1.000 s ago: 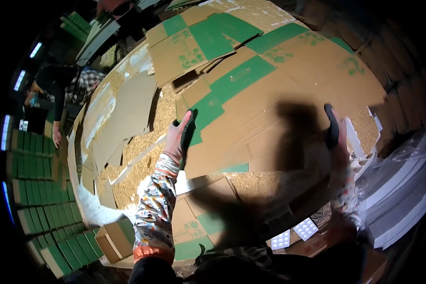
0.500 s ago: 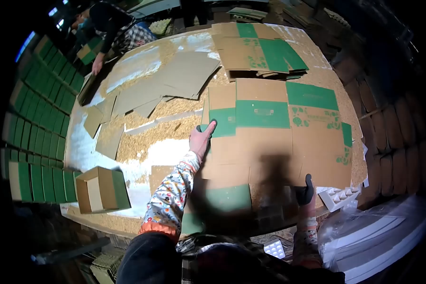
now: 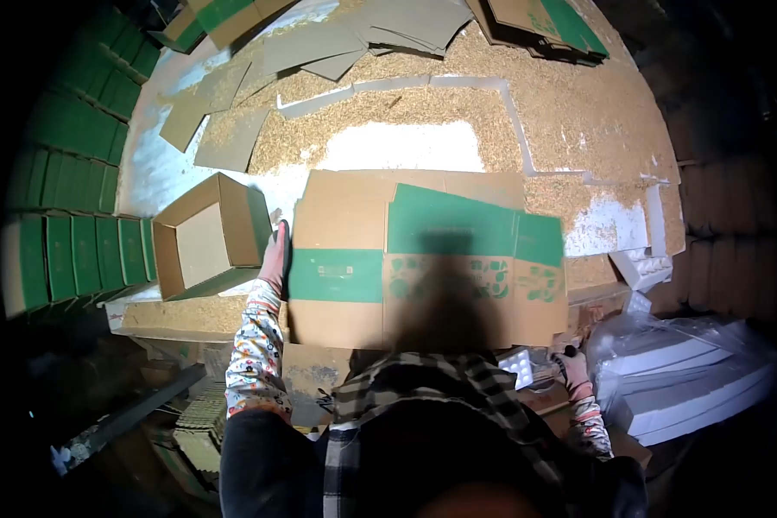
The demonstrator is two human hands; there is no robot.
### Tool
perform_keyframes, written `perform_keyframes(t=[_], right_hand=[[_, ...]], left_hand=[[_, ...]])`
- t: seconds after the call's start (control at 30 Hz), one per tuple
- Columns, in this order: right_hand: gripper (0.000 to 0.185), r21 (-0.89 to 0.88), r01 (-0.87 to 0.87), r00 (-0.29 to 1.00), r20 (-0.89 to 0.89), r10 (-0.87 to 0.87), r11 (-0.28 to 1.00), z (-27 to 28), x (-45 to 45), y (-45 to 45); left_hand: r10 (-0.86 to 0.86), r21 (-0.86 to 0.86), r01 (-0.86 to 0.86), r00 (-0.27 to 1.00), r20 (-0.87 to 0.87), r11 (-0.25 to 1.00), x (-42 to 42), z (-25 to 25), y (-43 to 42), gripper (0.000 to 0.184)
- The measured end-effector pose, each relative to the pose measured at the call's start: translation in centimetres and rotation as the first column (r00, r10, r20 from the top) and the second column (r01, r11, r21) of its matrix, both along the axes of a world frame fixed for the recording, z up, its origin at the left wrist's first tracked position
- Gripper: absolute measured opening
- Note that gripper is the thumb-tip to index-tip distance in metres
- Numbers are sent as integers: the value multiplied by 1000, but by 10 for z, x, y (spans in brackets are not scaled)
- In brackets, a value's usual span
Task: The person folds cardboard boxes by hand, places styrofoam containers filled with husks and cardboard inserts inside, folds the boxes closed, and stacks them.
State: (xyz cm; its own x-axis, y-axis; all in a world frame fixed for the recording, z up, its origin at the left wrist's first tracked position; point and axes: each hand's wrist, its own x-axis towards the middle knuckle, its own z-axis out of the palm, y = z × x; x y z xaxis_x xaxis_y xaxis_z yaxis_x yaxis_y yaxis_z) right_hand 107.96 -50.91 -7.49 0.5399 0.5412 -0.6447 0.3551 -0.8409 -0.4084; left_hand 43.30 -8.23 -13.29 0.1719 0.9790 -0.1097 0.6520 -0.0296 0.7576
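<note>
Head view. Flattened carton point(image 3: 341, 216), brown with green bands and green print, lies at the near edge of the surface point(image 3: 406, 147). A dark shadow crosses its 5 o'clock part.

Left hand point(image 3: 276, 259): at the carton's 9 o'clock edge, touching it. Fingers close together, pointing to 12 o'clock; cannot tell whether they pinch the cardboard. Floral sleeve point(image 3: 255, 354) on that arm.

Right hand point(image 3: 572, 369): just beyond the carton's 4 o'clock corner, dark fingertips bent towards it. Contact and grip cannot be told.

Around the carton: open box point(image 3: 205, 240), tipped with its mouth facing the viewer, at 9 o'clock, just beside the left hand. Green boxes point(image 3: 82, 250) in rows farther out at 9 o'clock. Grey cardboard sheets point(image 3: 319, 43), overlapping, at 11 o'clock. Stack of flat cartons point(image 3: 540, 26) at 1 o'clock, well apart. White divided tray point(image 3: 643, 269) at 3 o'clock. Plastic-wrapped white stack point(image 3: 682, 380) at 4 o'clock, near the right hand. White cupped tray point(image 3: 516, 368) at 5 o'clock. Golden-brown crumbs point(image 3: 570, 112) cover much of the surface.
</note>
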Motion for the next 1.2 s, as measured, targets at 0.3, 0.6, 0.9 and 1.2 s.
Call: perform_keyframes(t=[0.3, 0.6, 0.9, 1.2], right_hand=[[48, 600, -491, 867, 267, 421, 631, 1, -29, 187], [46, 484, 176, 847, -518, 118, 857, 53, -96, 251], [69, 441, 272, 790, -610, 63, 855, 180, -122, 214], [19, 901, 434, 892, -427, -149, 17, 194, -76, 313]], left_hand=[[316, -530, 66, 738, 596, 845, 45, 9, 18, 66], [128, -411, 143, 815, 564, 900, 95, 102, -45, 51], [-65, -486, 98, 994, 86, 868, 122, 238, -110, 102], [-442, -356, 484, 875, 195, 800, 149, 377, -46, 49]])
